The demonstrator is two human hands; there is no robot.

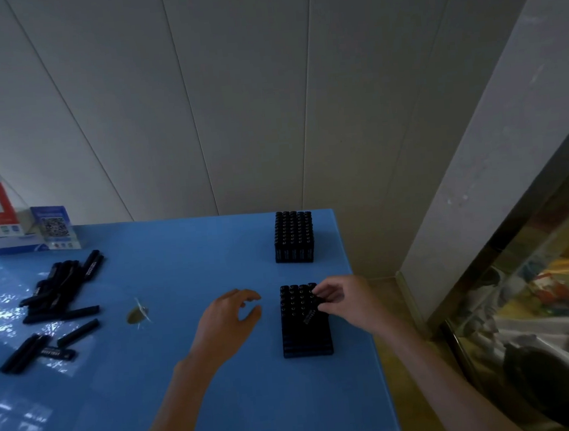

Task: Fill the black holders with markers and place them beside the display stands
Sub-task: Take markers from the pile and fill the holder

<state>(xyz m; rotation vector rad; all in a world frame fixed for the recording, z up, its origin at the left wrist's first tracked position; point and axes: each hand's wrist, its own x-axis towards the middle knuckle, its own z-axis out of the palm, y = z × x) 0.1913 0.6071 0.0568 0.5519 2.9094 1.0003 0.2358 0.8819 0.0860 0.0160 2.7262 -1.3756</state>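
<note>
A black holder (307, 337) stands on the blue table near its right edge, its far rows filled with black markers. My right hand (345, 301) pinches a black marker (314, 310) over that holder, tilted. My left hand (232, 318) hovers just left of the holder with fingers loosely curled and holds nothing. A second black holder (293, 237), packed full of markers, stands farther back. Loose black markers (60, 288) lie in a heap at the left. Two display stands (53, 227) with printed cards stand at the far left against the wall.
More loose markers (38, 350) lie nearer on the left. A small brownish thing (137, 314) sits on the blue table (188, 395). A wall runs behind the table, and a glass cabinet (542, 313) stands to the right.
</note>
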